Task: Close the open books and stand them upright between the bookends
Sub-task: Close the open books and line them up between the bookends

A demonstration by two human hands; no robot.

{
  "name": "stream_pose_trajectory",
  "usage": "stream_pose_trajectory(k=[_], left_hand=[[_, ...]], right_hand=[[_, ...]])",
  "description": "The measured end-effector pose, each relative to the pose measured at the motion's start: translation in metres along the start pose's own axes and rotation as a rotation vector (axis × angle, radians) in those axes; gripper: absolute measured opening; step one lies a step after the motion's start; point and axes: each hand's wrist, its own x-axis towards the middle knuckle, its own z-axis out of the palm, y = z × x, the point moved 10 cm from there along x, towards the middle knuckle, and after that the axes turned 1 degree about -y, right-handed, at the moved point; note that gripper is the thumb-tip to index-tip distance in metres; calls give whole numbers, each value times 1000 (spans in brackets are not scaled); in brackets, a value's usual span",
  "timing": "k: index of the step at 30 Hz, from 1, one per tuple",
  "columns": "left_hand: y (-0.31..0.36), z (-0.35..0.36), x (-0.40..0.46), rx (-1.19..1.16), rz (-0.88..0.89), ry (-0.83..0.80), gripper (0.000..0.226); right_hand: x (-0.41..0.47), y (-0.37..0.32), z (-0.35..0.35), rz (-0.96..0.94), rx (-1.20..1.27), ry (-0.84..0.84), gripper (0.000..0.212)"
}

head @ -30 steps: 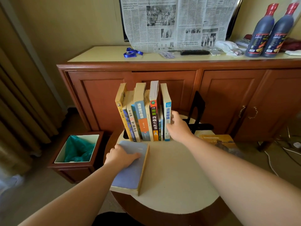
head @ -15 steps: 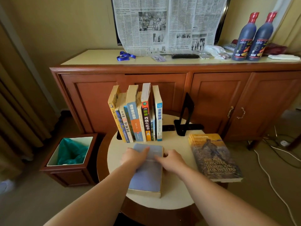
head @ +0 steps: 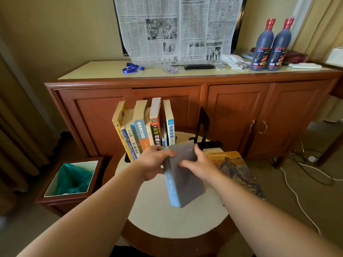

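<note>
Step in hand: standing a closed book upright. The left hand (head: 154,162) and right hand (head: 199,164) both grip the grey book (head: 182,175), held clear above the middle of the round table (head: 178,223). Its long axis runs from the far edge toward the near edge, tilted, with the blue spine facing left. The next move likely calls for raising it vertical and seating it between the standing books (head: 146,127) and the black bookend (head: 203,125) near the far edge.
</note>
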Motion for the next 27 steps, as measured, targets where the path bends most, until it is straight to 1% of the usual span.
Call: stream_pose_trajectory(k=[1, 3, 5, 8, 11, 14, 17, 20, 22, 27], left_hand=[[3, 3, -1, 23, 25, 0, 47], [4, 5, -3, 35, 67, 42, 37], [1, 6, -3, 7, 88, 83, 38], [-3, 10, -6, -38, 101, 99, 46], [-1, 14, -7, -23, 100, 97, 49], [2, 15, -8, -13, 93, 106, 50], [3, 15, -7, -8, 79, 124, 56], [3, 17, -6, -22, 72, 104, 63], [4, 19, -7, -42, 75, 98, 62], [5, 16, -5, -60, 84, 105, 59]], right_hand=[[-1, -2, 0, -2, -16, -17, 133], [-9, -11, 1, -51, -78, -36, 141], [-19, -16, 3, -100, -214, -3, 143], [-34, -17, 12, -151, -370, 92, 144], [-44, -12, 14, -168, -485, 163, 143], [-52, -12, 16, -174, -545, 183, 142], [-56, -11, 18, -145, -601, 209, 130], [-59, -10, 16, -133, -615, 258, 108], [-62, -14, 13, -142, -626, 294, 92], [-66, -25, 5, -148, -656, 359, 65]])
